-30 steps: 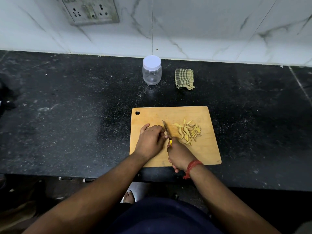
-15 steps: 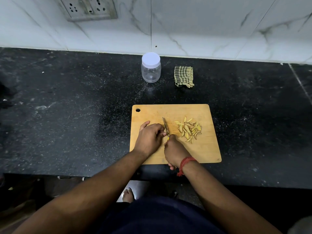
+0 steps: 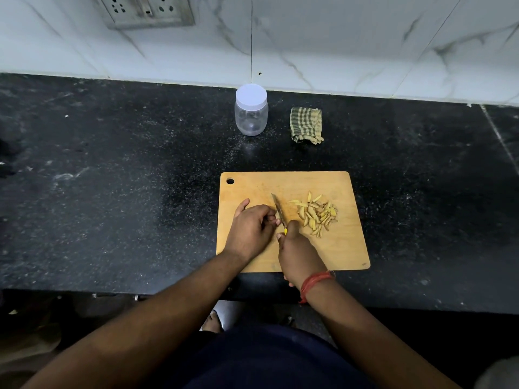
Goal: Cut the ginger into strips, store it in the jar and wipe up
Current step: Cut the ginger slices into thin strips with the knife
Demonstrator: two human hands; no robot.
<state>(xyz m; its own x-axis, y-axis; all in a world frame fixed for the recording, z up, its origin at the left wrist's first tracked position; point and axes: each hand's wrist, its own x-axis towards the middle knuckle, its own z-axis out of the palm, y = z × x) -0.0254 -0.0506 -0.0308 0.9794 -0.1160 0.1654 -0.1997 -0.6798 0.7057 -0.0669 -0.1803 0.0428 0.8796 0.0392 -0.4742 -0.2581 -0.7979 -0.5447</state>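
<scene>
The left hand (image 3: 250,228) curls over a ginger piece hidden beneath it, steadying it on the cutting board (image 3: 345,248), while the right hand (image 3: 299,254) grips the knife (image 3: 278,210) just beside those fingers. Cut strips (image 3: 317,214) pile to the right. Far off, the capped jar (image 3: 250,113) and cloth (image 3: 306,124) wait across open counter (image 3: 112,192).

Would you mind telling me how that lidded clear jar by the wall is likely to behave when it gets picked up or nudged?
The jar looks like thin clear plastic and seems empty, so it is probably light and may slide or tip if nudged. Its round wall would likely roll once toppled. The white lid appears on, so lifting by it could be unreliable.
</scene>
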